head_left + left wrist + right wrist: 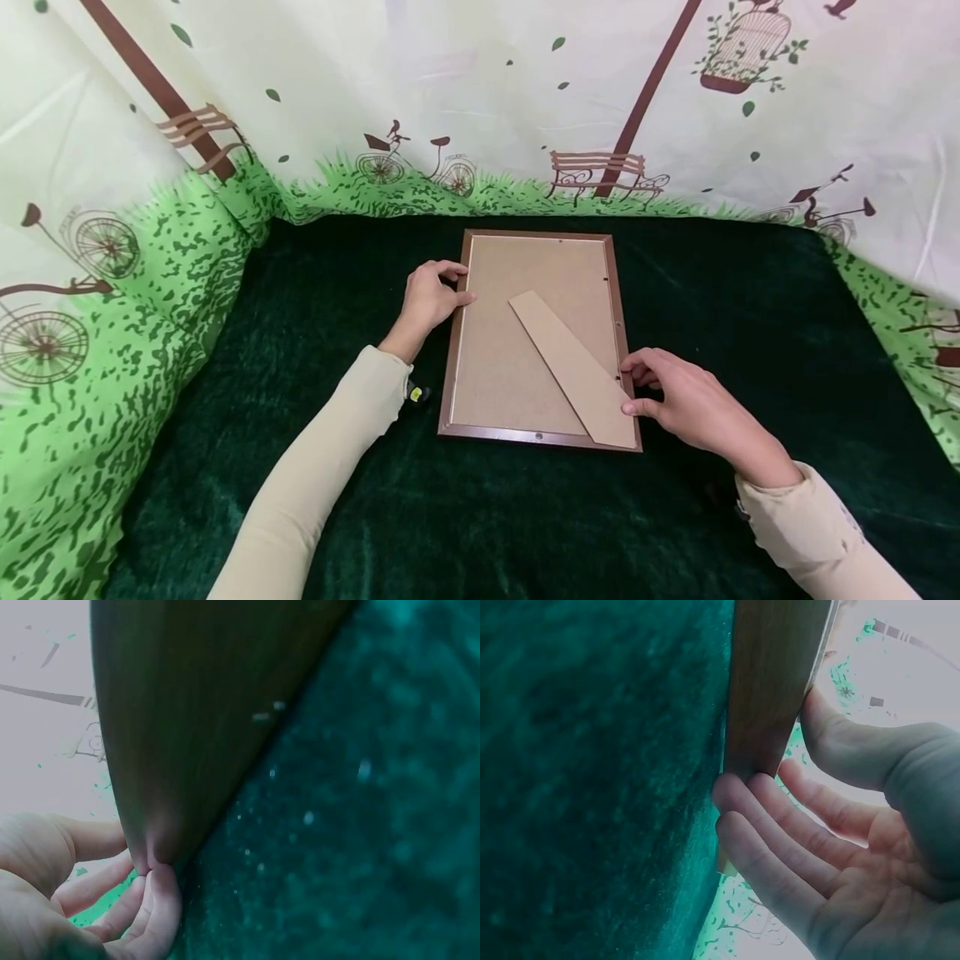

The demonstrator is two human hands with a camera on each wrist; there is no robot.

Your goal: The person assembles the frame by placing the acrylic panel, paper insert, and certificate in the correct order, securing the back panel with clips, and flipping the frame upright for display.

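Note:
A picture frame [540,342] with a brown rim lies face down on dark green cloth, its tan backboard upward. Slanting across the backboard is a flat stand strip [573,371], its wide end over the lower right corner. My left hand [429,296] holds the left side near the far corner, thumb over the rim. In the left wrist view its fingertips press the brown frame side [187,712]. On the right side, lower down, my right hand [693,404] grips the rim, thumb on top beside the strip. The right wrist view shows those fingers [769,847] against the frame's outer side.
Dark green velvety cloth [360,517] covers the table around the frame. A printed curtain [487,92] with bicycles, benches and grass hangs behind and along both sides. A small black item with a yellow-green mark [417,393] shows by the left cuff.

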